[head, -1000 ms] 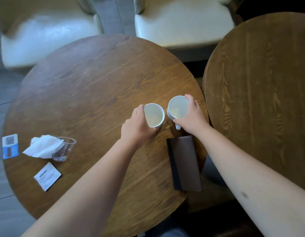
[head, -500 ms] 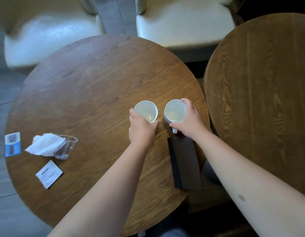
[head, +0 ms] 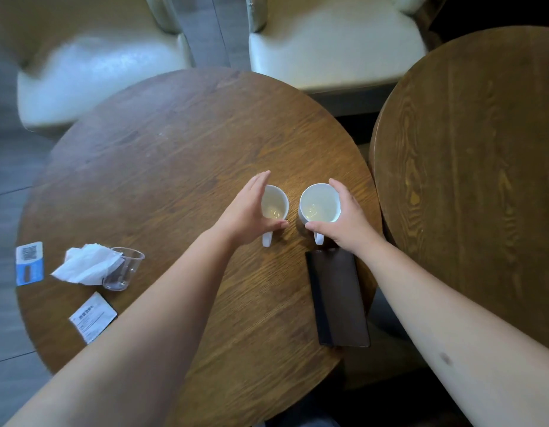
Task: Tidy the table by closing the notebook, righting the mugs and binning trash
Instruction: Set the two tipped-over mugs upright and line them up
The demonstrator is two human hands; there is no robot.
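Note:
Two white mugs stand upright side by side on the round wooden table [head: 174,149], handles pointing toward me. My left hand [head: 247,212] lies against the left mug [head: 274,204] with its fingers stretched out straight and only the thumb at the near wall. My right hand [head: 348,224] curves around the right mug [head: 319,204], fingers along the rim, thumb on the near side. A closed dark brown notebook [head: 337,297] lies just below the right mug. At the table's left sit a crumpled white tissue [head: 85,266], a clear plastic cup [head: 123,269] on its side and a white sachet [head: 93,317].
A blue and white card with a QR code [head: 29,263] lies at the table's left edge. A second round wooden table [head: 467,149] stands close on the right. Two cream padded chairs [head: 97,69] [head: 334,41] stand behind. No bin is in view.
Both mugs went from tilted in my hands to standing flat, handles turned toward me. My left hand's fingers have spread off the left mug.

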